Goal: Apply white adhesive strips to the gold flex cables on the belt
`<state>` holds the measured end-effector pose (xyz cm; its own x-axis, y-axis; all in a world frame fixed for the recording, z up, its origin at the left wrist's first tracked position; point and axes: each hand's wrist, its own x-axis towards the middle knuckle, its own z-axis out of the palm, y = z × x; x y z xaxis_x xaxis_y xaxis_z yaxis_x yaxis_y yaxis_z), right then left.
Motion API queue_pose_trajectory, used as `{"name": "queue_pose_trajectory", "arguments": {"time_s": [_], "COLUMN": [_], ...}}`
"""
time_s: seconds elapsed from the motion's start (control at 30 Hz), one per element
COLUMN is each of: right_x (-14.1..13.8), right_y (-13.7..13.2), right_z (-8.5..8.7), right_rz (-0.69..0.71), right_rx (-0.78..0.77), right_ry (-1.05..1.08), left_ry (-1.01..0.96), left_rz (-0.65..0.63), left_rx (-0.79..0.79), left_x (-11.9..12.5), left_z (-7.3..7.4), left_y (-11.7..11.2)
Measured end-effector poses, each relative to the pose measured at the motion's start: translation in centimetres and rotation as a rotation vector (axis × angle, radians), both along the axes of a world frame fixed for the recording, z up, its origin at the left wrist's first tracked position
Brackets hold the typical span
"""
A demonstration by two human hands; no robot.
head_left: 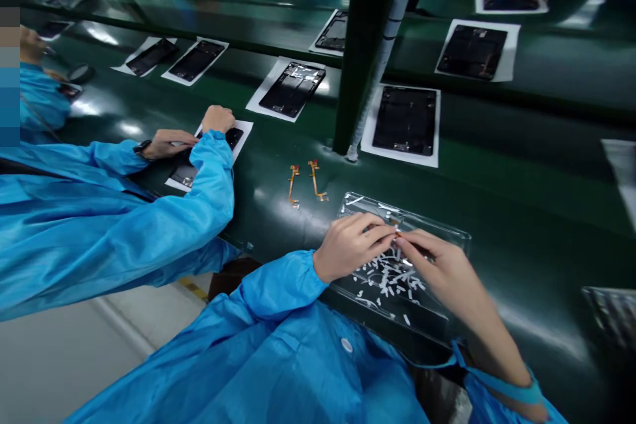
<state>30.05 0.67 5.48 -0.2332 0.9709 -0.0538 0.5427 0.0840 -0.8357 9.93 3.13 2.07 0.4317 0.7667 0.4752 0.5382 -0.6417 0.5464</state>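
Observation:
Above a clear plastic tray, my left hand and my right hand meet fingertip to fingertip. Both are closed in a pinch on a small flex cable, of which only an orange bit shows; the fingers hide the rest. Many white scraps of peeled backing lie scattered in the tray under my hands. To the left of the tray, two more orange flex cables rest side by side on the green table, one a little left of the other.
A dark post rises from the table beyond my hands. Tablet housings on white sheets, such as one right of the post and another left of it, line the bench. A co-worker's sleeve is close on my left; other people work opposite.

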Motion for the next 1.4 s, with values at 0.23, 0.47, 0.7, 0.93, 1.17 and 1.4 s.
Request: {"name": "queue_pose_trajectory", "arguments": {"time_s": [0.23, 0.47, 0.7, 0.93, 1.17, 1.4], "right_x": [-0.7, 0.5, 0.2, -0.5, -1.0, -1.2], "right_y": [-0.7, -0.5, -0.6, -0.6, -0.2, -0.2], "right_z": [1.5, 1.0, 1.5, 1.5, 1.0, 0.8], "right_rz": [0.034, 0.065, 0.089, 0.035, -0.075, -0.108], "right_rx": [0.047, 0.044, 0.047, 0.046, 0.012, 0.013], "right_ry": [-0.193, -0.337, -0.304, -0.169, -0.028, 0.005], "left_ry": [0.076, 0.089, 0.097, 0.093, 0.057, 0.065], "left_rz": [-0.116, -0.312, -0.298, -0.206, -0.069, -0.046], "left_rx": [0.161, 0.299, 0.360, 0.264, 0.261, 0.261], "left_x": [-0.6, -0.6, -0.6, -1.1, -1.4, -1.0], "left_z": [0.6, 0.1, 0.6, 0.6, 0.8, 0.4], "left_y": [0.2, 2.7, 3.3, 2.3, 1.1, 0.9]}}
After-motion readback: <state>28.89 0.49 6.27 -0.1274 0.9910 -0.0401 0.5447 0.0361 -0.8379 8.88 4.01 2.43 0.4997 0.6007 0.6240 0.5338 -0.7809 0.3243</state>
